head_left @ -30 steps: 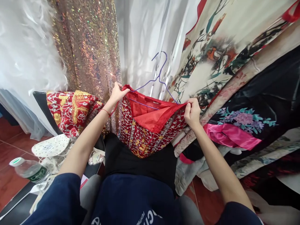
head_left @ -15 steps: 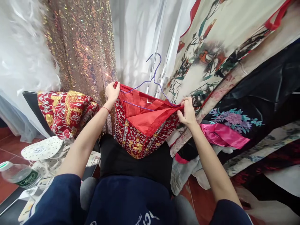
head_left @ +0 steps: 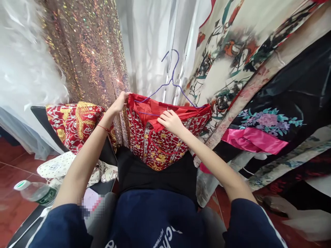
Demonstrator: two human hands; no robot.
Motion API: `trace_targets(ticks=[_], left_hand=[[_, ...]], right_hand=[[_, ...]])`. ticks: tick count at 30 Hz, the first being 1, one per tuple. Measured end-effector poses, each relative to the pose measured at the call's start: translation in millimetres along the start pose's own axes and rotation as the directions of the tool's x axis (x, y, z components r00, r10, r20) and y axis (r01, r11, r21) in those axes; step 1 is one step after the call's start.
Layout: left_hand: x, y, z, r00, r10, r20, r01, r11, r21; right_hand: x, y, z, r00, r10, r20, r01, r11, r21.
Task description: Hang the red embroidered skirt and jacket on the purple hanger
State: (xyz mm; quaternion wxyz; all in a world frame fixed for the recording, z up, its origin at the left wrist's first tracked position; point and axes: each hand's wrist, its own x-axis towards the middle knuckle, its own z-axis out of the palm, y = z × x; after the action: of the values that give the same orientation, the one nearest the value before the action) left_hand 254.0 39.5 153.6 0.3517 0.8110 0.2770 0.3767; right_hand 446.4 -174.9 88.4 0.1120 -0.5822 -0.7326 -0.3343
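Red embroidered garment point(head_left: 165, 155) rested over a black-clad lap, purple hanger point(head_left: 171, 81) in its opening

The garment lay in front of the person, its pointed lower edge against the black cloth point(head_left: 155, 179) on the lap. The hanger's shoulders ran inside the red lining point(head_left: 147, 115), and its hook stood free above. The left hand point(head_left: 122, 102) was closed on the top left corner, fingers partly hidden behind it. The right hand point(head_left: 170, 120), half curled, touched the lining near the middle of the front edge and covered part of it; whether it gripped the cloth could not be told.

Just left, a second red embroidered cloth point(head_left: 73, 122) hung over a black chair back point(head_left: 41, 119), partly blocked by the left forearm. Below were a dotted white item point(head_left: 55, 165) and a clear bottle point(head_left: 38, 193). Behind the hanger fell a white curtain point(head_left: 144, 44), with sequinned fabric point(head_left: 82, 44) to its left and white feathery material point(head_left: 28, 51) farther out. To the right, a cream patterned garment point(head_left: 219, 75) crowded close, then a black flowered one point(head_left: 294, 93) with pink satin point(head_left: 256, 139). Red floor tiles point(head_left: 15, 186) showed beneath.
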Motion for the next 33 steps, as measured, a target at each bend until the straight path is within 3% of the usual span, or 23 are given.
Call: trace_targets(ticks=[3, 7, 11, 16, 20, 27, 31, 33], left_hand=[[-15, 8, -26.2, 0.957, 0.064, 0.284, -0.039, 0.995, -0.093], [-32, 20, -41.5, 0.885, 0.194, 0.422, -0.218, 0.976, 0.008], [-29, 22, -31.1, 0.892, 0.295, 0.343, -0.408, 0.852, 0.327], [-30, 26, -18.3, 0.915, 0.298, 0.271, -0.403, 0.711, 0.577], [-38, 28, -14.4, 0.888, 0.34, 0.309, -0.457, 0.726, 0.514], [-36, 18, 0.7, 0.908, 0.36, 0.213, -0.418, 0.793, 0.444], [-33, 11, 14.3, 0.913, 0.378, 0.15, -0.407, 0.861, 0.306], [-32, 6, 19.6, 0.917, 0.381, 0.115, -0.398, 0.876, 0.273]], right_hand=[[30, 1, -1, 0.999, 0.046, -0.025, -0.047, 0.998, -0.051], [51, 8, -11, 0.999, 0.044, -0.003, -0.044, 0.999, -0.032], [62, 7, -21, 1.0, -0.014, 0.026, 0.016, 0.998, -0.058], [78, 7, -30, 0.986, -0.072, 0.152, 0.093, 0.987, -0.133], [90, 5, -32, 0.979, -0.098, 0.18, 0.125, 0.982, -0.145], [88, 6, -41, 0.962, -0.205, 0.181, 0.224, 0.97, -0.093], [102, 13, -55, 0.991, -0.068, 0.115, 0.068, 0.998, 0.006], [118, 19, -63, 0.997, 0.054, 0.048, -0.061, 0.987, 0.151]])
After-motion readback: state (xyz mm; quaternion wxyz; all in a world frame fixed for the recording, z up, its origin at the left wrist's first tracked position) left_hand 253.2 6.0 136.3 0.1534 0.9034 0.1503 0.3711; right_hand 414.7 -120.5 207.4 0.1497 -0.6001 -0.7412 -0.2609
